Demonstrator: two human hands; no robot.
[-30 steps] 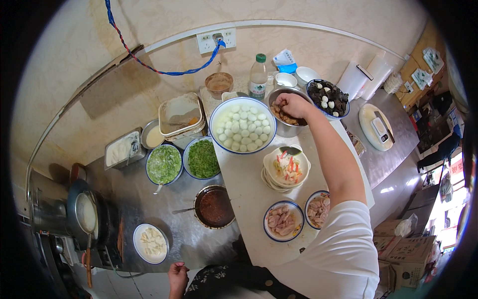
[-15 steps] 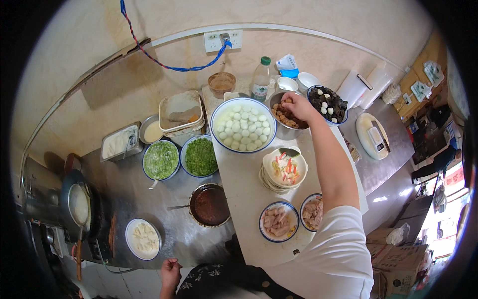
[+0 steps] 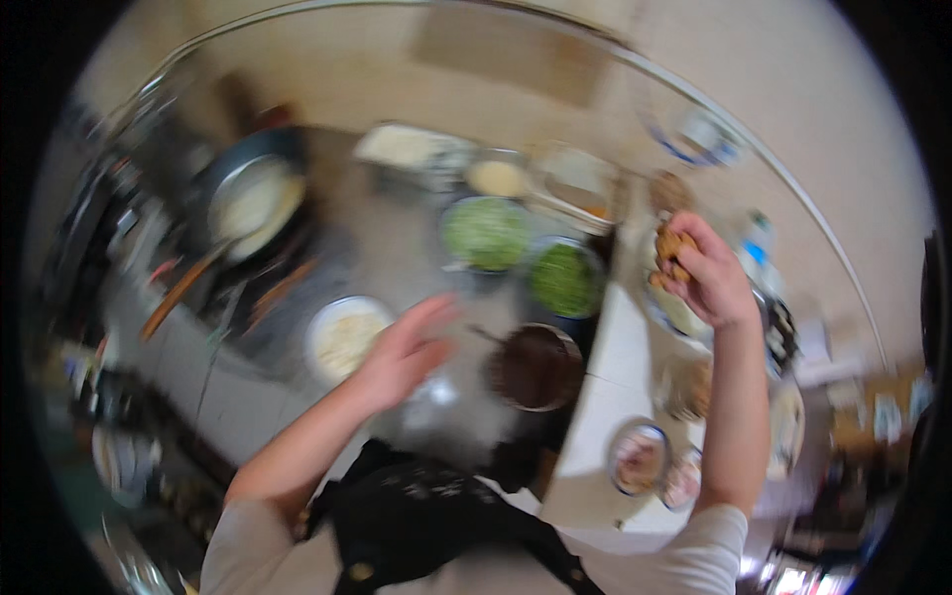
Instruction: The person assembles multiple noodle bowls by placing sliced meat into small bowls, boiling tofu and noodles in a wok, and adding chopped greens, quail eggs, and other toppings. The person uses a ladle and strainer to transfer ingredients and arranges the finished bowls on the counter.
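My right hand, raised at the right, is closed around several brown fried balls. Behind it, the large bowl with pale round pieces is mostly covered from sight. My left hand reaches over the steel counter with its fingers stretched out and nothing in them; motion smears it a little. Nearest to it is a white bowl of pale pieces, just to its left. A pot of dark red-brown sauce with a handle sticking out stands to its right.
At the left a dark wok holds pale liquid and a wooden-handled ladle. Two bowls of chopped greens stand at the back. On the white counter are bowls of raw meat. Much of the picture is blurred.
The view has swung left. My right hand has come out of the metal pot of brown balls with several in it. My left hand has risen from the lower edge and opened over the counter.
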